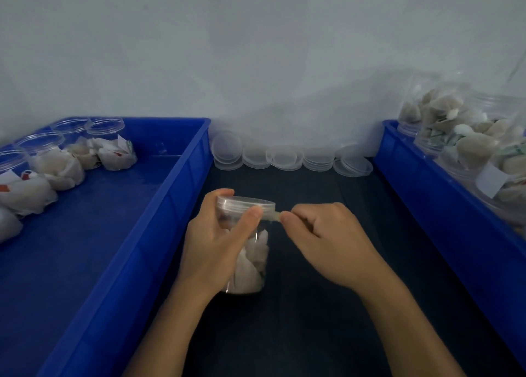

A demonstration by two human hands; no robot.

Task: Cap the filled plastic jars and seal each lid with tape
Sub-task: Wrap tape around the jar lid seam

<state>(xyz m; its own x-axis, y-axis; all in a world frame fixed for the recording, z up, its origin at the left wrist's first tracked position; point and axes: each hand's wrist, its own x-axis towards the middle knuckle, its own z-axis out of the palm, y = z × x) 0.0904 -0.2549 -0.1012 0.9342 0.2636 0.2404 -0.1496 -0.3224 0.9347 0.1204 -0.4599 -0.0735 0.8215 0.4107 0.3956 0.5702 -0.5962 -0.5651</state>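
Gripping the jar (250,258): left hand (212,243) is wrapped round its side, thumb pressed on the lid rim. Jar stands upright on the dark surface (327,314), mid-width, between the two blue bins, and holds white packets. Lid (246,203) is seated on top.

Right hand (327,240) is just right of the lid, fingers curled, thumb and forefinger pinching the free end of a strip of clear tape (271,216). Strip runs taut from the pinch to the lid rim, where its other end sits under the left thumb.

Left blue bin (159,217) runs along the left edge of the surface. Open jars (42,160) with white packets stand along its far-left side, no lids on the ones I can make out.

Right blue bin (421,194) runs along the right edge. Filled jars (461,143) are piled at its far end, some tipped; can't tell whether they're capped.

Spare clear lids (290,157) sit in short stacks in a row along the far edge of the surface, against the wall (256,49), between the bins. Leftmost one leans upright against the left bin's corner.
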